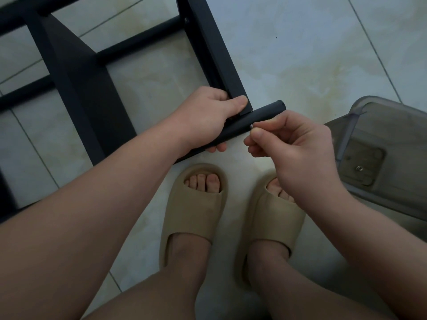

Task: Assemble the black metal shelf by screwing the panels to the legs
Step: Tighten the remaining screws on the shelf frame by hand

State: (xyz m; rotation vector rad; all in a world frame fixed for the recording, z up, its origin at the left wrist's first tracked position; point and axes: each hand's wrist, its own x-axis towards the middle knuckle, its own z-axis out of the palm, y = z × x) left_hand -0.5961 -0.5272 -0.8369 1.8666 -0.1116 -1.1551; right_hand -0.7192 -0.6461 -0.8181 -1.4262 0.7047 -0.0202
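The tiled floor (300, 54) is seen from above. The black shelf frame (76, 72) is spread over it from nine to twelve o'clock. A grey plastic container (388, 139) is set at three o'clock, and beige slippers (196, 211) are worn at six o'clock. Near the centre, a round black leg (261, 113) is laid against the corner of a panel (233, 88). Both are gripped by the left hand (208, 116), fingers curled round them. A small screw (251, 126) is pinched by the right hand (298, 148) and held against the leg's side.

Two hands (209, 117) (300, 155), two slippers (194, 215) (275, 221) (beige), one screw (251, 126)
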